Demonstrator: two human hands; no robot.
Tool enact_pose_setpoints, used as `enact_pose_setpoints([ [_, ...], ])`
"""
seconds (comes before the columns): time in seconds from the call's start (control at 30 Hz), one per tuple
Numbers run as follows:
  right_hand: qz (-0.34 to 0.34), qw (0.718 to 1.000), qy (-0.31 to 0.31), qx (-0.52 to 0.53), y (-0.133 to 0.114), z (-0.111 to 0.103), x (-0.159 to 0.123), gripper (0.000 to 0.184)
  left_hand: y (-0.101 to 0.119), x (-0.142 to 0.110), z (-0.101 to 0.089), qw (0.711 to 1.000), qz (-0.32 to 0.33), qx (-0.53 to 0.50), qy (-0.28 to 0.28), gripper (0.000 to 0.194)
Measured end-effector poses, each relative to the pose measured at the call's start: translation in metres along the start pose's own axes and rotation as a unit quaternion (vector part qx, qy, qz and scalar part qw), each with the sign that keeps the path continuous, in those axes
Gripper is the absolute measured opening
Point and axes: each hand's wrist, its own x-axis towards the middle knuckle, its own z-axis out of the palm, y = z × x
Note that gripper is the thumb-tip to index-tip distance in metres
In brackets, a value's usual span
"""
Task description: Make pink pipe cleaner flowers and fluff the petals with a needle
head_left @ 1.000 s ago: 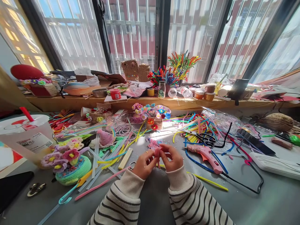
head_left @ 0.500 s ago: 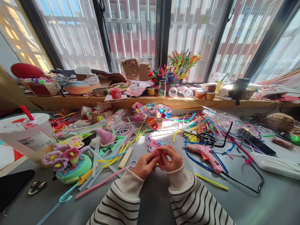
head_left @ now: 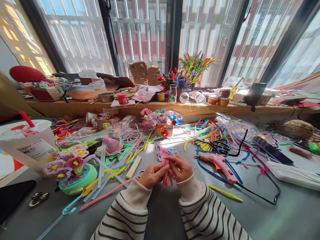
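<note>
Between my two hands is a bent bundle of pink pipe cleaner [head_left: 166, 181], its loops hanging below the fingertips. My left hand [head_left: 152, 175] pinches it with thumb and fingers from the left. From the right, my right hand [head_left: 182, 168] grips the top of the same bundle, its fingertips meeting the left ones. Just beyond lies a small heap of pink and blue fuzzy pieces [head_left: 166, 151]. A pair of small scissors is partly hidden behind my left hand. Near my left sleeve a long pink pipe cleaner [head_left: 107, 196] rests on the table.
To the right lie a pink glue gun [head_left: 220, 165] with its black cord, black-handled scissors [head_left: 220, 148] and a yellow pipe cleaner [head_left: 225, 192]. At left stand a drink cup [head_left: 30, 146] and a green piece with fuzzy flowers [head_left: 77, 180]. Pipe cleaners [head_left: 205, 136] are heaped farther back.
More of the pink bundle now shows below my fingers, with its loops hanging lower. Both hands have shifted slightly left and stay closed on it.
</note>
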Motion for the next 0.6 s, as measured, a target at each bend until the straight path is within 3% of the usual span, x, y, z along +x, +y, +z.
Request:
enact_pose_setpoints([
  [0.2, -0.022, 1.000, -0.021, -0.001, -0.009, -0.005, 0.003, 0.021, 0.001, -0.002, -0.001, 0.999, -0.006, -0.029, -0.026, 0.026],
  [0.37, 0.008, 0.999, 0.043, 0.004, -0.009, -0.002, 0.001, 0.020, 0.005, -0.005, 0.000, 1.000, -0.010, -0.019, 0.004, 0.030],
  [0.47, 0.064, 0.994, 0.084, 0.019, -0.008, 0.000, -0.002, 0.026, 0.012, -0.012, 0.000, 0.991, 0.071, -0.007, 0.113, 0.032],
  [0.6, 0.099, 0.989, 0.102, 0.031, -0.009, 0.002, -0.002, 0.027, 0.028, -0.039, -0.010, 0.935, 0.126, 0.114, 0.312, 0.028],
])
